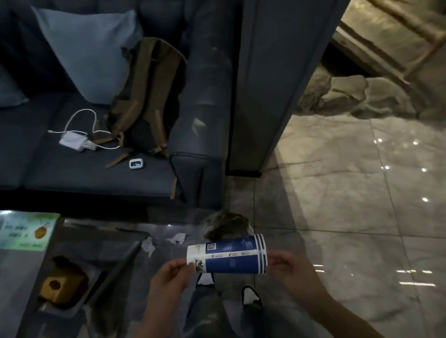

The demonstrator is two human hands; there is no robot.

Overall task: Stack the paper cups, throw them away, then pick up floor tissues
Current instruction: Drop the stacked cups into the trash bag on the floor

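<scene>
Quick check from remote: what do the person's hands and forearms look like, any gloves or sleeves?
Both hands are bare: the left hand and right hand wear no gloves. Both forearms show uncovered, with no sleeve, watch or band visible. No rings can be made out in this dim, blurred view.

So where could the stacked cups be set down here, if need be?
Bare room: the marble floor right of the sofa, and the sofa seat left of the charger. Crowded: around the backpack, and the floor by the tissues ahead of the cups.
</scene>
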